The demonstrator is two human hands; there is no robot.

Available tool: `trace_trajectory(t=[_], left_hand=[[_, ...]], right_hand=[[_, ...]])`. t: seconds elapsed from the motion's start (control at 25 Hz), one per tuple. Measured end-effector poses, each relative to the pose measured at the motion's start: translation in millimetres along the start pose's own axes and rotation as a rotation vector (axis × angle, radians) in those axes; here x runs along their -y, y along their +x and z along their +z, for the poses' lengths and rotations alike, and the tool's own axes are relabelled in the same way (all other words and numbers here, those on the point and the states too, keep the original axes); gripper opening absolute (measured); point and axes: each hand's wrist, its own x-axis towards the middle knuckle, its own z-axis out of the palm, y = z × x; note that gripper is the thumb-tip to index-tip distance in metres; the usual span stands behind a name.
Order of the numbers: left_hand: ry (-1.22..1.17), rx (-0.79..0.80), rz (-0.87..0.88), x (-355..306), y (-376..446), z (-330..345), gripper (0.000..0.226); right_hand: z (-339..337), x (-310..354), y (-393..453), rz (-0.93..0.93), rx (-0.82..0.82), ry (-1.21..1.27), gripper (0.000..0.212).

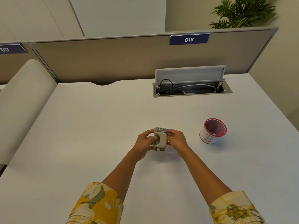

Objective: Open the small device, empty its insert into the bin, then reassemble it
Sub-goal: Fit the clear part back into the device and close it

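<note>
A small beige device (160, 139), like a hole punch, is held upright just above the white desk (97, 126) near the middle. My left hand (144, 143) grips its left side and my right hand (177, 140) grips its right side, fingers wrapped round the edges. Its curved grey lever faces me. To the right stands the bin (212, 131), a small white cup with a red rim and a patterned lining, open at the top. Whether the device's insert is in or out cannot be told.
An open cable hatch (191, 84) with wires sits at the back of the desk. A beige partition (129, 59) with a label 018 closes the far edge. A pale chair back (24, 97) is at the left, a plant (242, 12) beyond the partition.
</note>
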Motion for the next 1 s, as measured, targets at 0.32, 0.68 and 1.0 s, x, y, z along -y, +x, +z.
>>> trace_trajectory(t=[0.32, 0.68, 1.0], left_hand=[[0.037, -0.02, 0.044, -7, 4, -3, 0.04], [0.16, 0.02, -0.033, -13, 14, -17, 0.04], [0.035, -0.162, 0.006, -19, 30, -30, 0.021]], right_hand=[[4, 1, 7, -0.022, -0.081, 0.004, 0.029], [0, 13, 21, -0.173, 0.123, -0.261, 0.033], [6, 29, 49, -0.098, 0.12, -0.16, 0.029]])
